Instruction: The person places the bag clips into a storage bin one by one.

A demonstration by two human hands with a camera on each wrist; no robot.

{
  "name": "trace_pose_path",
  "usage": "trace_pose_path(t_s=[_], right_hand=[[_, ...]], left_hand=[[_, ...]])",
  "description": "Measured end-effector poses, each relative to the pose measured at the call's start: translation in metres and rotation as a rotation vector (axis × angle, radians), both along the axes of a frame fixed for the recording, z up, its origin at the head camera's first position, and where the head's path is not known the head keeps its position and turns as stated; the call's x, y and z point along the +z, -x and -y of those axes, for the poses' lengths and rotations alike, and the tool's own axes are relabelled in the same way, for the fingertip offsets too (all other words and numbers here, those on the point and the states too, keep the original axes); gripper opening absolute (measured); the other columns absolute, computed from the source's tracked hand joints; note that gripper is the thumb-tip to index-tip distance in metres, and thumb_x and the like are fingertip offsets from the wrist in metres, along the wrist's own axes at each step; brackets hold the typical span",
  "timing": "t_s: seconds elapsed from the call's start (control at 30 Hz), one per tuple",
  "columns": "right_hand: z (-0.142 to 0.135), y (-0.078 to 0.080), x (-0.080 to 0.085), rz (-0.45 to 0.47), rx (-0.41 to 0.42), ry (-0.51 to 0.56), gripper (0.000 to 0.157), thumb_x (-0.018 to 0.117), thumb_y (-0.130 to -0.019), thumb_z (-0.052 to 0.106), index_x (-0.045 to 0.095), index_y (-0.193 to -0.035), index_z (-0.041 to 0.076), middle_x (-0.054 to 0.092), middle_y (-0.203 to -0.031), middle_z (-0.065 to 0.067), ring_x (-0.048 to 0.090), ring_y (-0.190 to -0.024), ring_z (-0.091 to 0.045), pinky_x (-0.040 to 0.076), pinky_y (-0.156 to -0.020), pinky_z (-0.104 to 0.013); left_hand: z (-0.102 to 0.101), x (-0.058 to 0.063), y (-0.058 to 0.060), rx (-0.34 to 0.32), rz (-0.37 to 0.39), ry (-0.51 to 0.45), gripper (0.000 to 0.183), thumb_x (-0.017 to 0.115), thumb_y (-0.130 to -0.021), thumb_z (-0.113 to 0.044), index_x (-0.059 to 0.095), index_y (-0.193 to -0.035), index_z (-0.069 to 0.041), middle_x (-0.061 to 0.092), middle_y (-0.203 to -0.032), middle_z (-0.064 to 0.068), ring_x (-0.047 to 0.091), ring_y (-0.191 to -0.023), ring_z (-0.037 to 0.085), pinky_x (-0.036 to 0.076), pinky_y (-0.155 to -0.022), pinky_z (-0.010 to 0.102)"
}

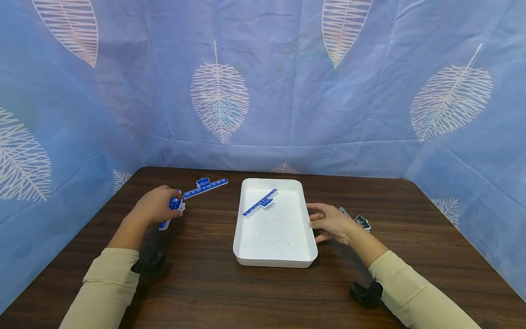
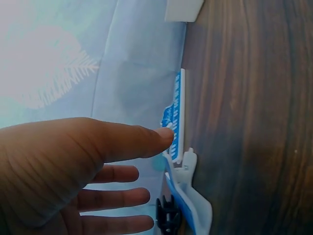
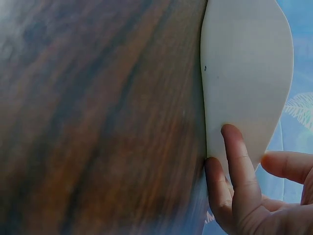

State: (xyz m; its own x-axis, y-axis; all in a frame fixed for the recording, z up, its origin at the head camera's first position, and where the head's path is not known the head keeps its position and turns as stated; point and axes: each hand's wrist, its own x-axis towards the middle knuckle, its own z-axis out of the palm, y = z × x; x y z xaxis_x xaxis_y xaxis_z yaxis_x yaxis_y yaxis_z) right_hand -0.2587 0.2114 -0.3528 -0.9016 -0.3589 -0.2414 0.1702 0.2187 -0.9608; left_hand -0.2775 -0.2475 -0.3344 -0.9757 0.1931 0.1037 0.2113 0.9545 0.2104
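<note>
My left hand (image 1: 154,205) is over a blue-and-white clip with a piano-key pattern (image 1: 164,225), on the table's left side. In the left wrist view the thumb and fingers are spread beside this clip (image 2: 198,208), and the thumb tip overlaps a second clip (image 2: 178,107) behind it. That second blue clip lies just beyond the hand. At the right long side of a white tray (image 1: 283,242), my right hand (image 1: 333,224) touches the outer wall with extended fingers, the thumb near the rim. Another blue clip (image 1: 260,204) lies inside the tray.
A black-and-white clip (image 1: 362,222) lies on the table right of my right hand, partly hidden by it. The dark wooden table (image 1: 205,283) is bordered by a blue leaf-print cloth (image 1: 267,114) at the back and both sides.
</note>
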Motion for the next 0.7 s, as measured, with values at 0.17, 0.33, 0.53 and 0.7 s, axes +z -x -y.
trace_pose_path(t_s=[0.17, 0.33, 0.53, 0.7], right_hand=[[-0.001, 0.000, 0.000, -0.004, 0.002, -0.001, 0.070, 0.055, -0.093, -0.007, 0.017, -0.152, -0.003, 0.041, -0.136, -0.037, 0.064, -0.100, -0.035, 0.057, -0.073, -0.049], [0.000, 0.000, 0.000, -0.005, 0.001, -0.002, 0.070, 0.055, -0.093, -0.008, 0.018, -0.152, -0.003, 0.041, -0.136, -0.037, 0.064, -0.100, -0.035, 0.057, -0.073, -0.048], [-0.001, 0.001, 0.000, 0.000, 0.001, -0.003, 0.070, 0.055, -0.093, -0.008, 0.018, -0.152, -0.003, 0.041, -0.136, -0.037, 0.064, -0.100, -0.034, 0.057, -0.073, -0.048], [-0.001, 0.001, 0.000, 0.001, 0.002, -0.003, 0.070, 0.055, -0.093, -0.007, 0.017, -0.152, -0.003, 0.041, -0.137, -0.037, 0.064, -0.099, -0.033, 0.058, -0.072, -0.048]], left_hand=[[0.000, -0.005, 0.005, 0.001, 0.014, 0.016, 0.044, 0.082, -0.077, -0.022, 0.068, -0.114, -0.002, 0.060, -0.115, 0.025, 0.058, -0.104, 0.042, 0.047, -0.089, 0.061], [0.002, -0.009, 0.010, 0.004, 0.021, 0.032, 0.043, 0.082, -0.078, -0.021, 0.068, -0.114, -0.002, 0.060, -0.115, 0.025, 0.058, -0.104, 0.042, 0.046, -0.090, 0.061], [0.003, -0.014, 0.016, 0.008, 0.033, 0.042, 0.043, 0.081, -0.078, -0.021, 0.067, -0.115, -0.002, 0.059, -0.114, 0.025, 0.058, -0.103, 0.042, 0.046, -0.090, 0.061], [0.002, -0.015, 0.019, 0.007, 0.031, 0.057, 0.047, 0.081, -0.079, -0.020, 0.065, -0.119, -0.001, 0.059, -0.115, 0.026, 0.058, -0.103, 0.041, 0.045, -0.091, 0.061]])
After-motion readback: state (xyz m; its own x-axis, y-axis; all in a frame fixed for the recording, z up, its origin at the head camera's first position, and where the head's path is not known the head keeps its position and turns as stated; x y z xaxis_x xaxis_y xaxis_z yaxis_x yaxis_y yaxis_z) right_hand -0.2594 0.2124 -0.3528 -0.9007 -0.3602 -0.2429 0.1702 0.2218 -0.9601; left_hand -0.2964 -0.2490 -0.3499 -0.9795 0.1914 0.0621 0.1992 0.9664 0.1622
